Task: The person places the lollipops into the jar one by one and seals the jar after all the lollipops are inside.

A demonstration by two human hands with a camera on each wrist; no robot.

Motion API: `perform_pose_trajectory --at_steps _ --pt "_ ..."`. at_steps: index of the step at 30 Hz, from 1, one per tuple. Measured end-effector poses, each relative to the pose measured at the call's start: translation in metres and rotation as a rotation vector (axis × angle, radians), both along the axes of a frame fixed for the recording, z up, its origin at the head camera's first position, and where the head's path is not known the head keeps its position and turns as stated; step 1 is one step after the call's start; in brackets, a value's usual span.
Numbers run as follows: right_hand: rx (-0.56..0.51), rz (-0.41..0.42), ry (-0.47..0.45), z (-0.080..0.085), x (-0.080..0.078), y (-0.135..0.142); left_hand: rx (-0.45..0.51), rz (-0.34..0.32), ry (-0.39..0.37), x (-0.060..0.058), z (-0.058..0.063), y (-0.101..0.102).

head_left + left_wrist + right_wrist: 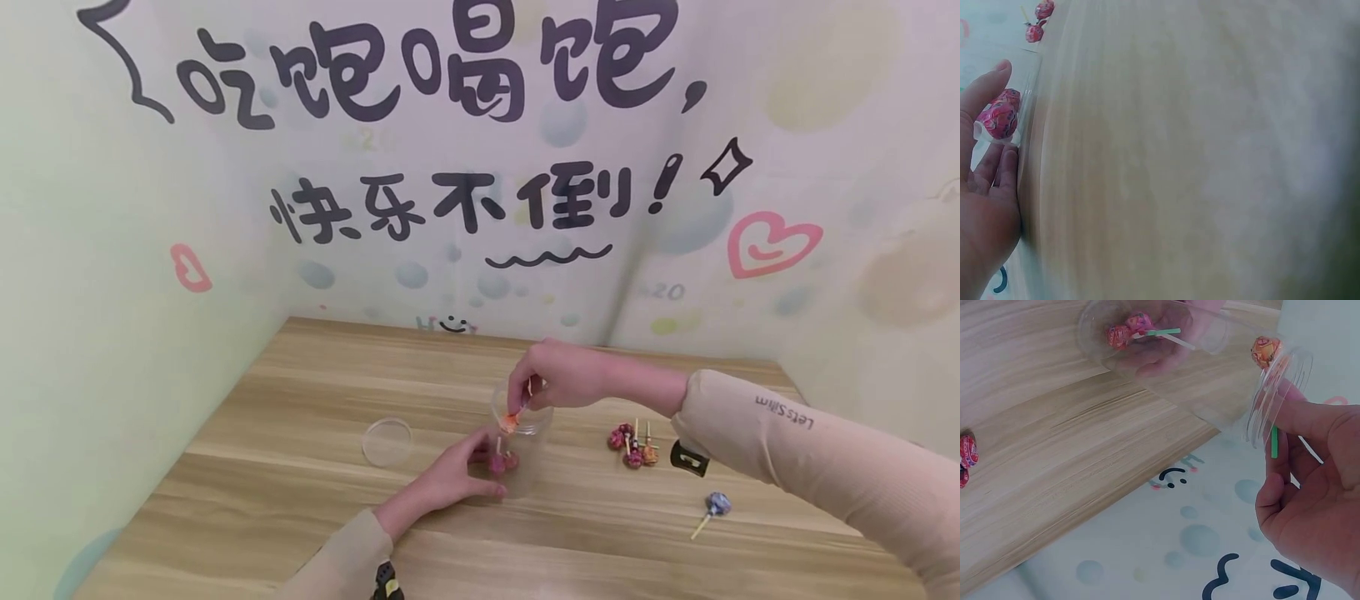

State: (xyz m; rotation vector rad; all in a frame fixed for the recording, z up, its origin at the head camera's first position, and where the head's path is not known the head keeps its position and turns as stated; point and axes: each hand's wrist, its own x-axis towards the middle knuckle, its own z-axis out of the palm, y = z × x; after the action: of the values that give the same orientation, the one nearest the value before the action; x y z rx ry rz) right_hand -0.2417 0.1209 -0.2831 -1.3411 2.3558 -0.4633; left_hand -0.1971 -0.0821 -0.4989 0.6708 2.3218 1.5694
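Note:
A clear plastic jar (531, 467) stands upright on the wooden table, with two pink-red wrapped lollipops (1129, 331) at its bottom. My left hand (450, 477) holds the jar low down, thumb on the near side and fingers on the far side. Over the jar's mouth, my right hand (564, 375) pinches the stick of an orange-wrapped lollipop (1266, 351). Its candy end is at the rim, pointing inward, while the green stick shows between the fingers in the right wrist view.
A round clear lid (387, 442) lies left of the jar. To the right sits a small pile of red and orange lollipops (634, 445). A blue lollipop (717, 503) lies nearer the front right. Behind the wooden table (322, 375) rises a printed wall covering (465, 283).

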Motion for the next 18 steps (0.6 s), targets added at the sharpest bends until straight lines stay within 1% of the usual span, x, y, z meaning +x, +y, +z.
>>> perform_pose_trajectory --at_steps 7,15,18 --pt "-0.012 0.024 0.021 -0.0007 0.0003 0.0012 0.009 -0.007 -0.029 0.0000 0.0012 0.0002" --pt "-0.012 0.036 0.028 -0.0010 -0.0001 0.0023 0.022 -0.035 -0.029 0.0004 0.0051 0.0005" --pt "-0.016 0.040 0.029 -0.0006 0.0002 0.0030 0.018 -0.043 -0.028 0.0003 0.0044 0.0004"
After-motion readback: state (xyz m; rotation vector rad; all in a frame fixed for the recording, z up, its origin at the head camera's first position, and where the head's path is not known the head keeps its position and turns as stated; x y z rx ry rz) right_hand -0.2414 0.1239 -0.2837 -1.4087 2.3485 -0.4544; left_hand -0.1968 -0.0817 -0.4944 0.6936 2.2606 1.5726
